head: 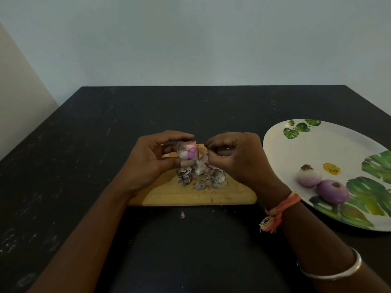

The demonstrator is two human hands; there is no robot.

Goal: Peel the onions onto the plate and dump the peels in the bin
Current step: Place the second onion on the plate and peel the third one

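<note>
While you are holding the half-peeled onion (188, 152) above the wooden board (190, 197), your left hand (148, 163) is curling its fingers and thumb around it, so that hand is gripping the onion. Your right hand (237, 159) is sitting just beside the onion on its right side, and its curled fingertips are pinching a loose flap of skin (204, 153) that is hanging off the onion. Part of the onion is showing shiny purple and part is wearing pale dry skin. Under your hands, a little pile of peels (203, 176) is lying on the board, near its far side, and one tiny peel bit (182, 214) is lying on the dark table (84, 144) just in front of the board. Off to your right, a big white plate (317, 149) with green leaves painted on it is sitting on the table, apart from the board. Two peeled onions are resting on the plate, touching each other: a paler onion (309, 176) and a purple onion (332, 191) nearer to you. A yellow sticker (331, 169) is sitting on the plate just behind them. An orange thread band (279, 208) is wrapping your right wrist, and a silver bangle (334, 271) is sitting farther up that arm.
</note>
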